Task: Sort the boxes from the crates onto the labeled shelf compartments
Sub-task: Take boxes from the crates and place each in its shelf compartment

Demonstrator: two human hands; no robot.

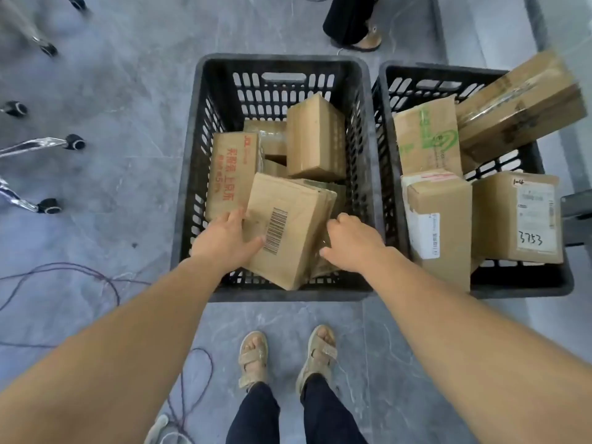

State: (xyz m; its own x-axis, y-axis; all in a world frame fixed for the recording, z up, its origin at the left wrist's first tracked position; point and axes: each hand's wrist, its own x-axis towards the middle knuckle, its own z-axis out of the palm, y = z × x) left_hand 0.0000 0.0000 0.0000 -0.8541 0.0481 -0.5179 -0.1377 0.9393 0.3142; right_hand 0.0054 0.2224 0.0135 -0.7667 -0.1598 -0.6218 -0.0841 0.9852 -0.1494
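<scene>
Chair casters point(75, 142) and loose cables point(96, 277) are lying on the floor's left side. The left hand point(224, 241) is holding the left edge of the barcode box point(288, 225) in its grip, thumb on top. The right hand point(352, 241) is curling its grip round the same box's right edge. That box is leaning tilted at the near edge of the left crate point(192, 174), beside a red-printed box point(232, 168) and an upright box point(315, 139). The right crate point(525, 283) is standing just beside, holding a green-printed box point(426, 136) and a box marked 3753 point(519, 216).
</scene>
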